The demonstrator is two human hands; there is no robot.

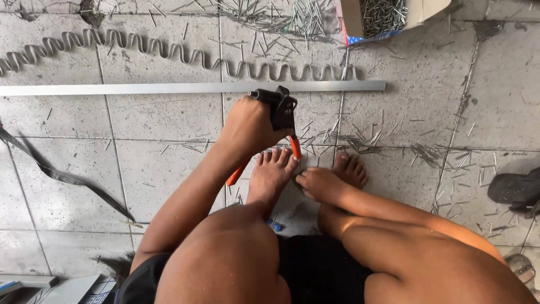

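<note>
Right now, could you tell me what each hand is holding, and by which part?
The left hand grips a black hand riveter by its orange handles. The right hand pinches something too small to identify near the toes.

Tiled floor; metal strip; scattered nails

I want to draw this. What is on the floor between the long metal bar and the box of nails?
In the head view, a wavy metal strip and loose nails lie between the metal bar and the box.

Left hand fisted with arm extended forward; right hand reaches down, fingers pinched by the feet
</note>
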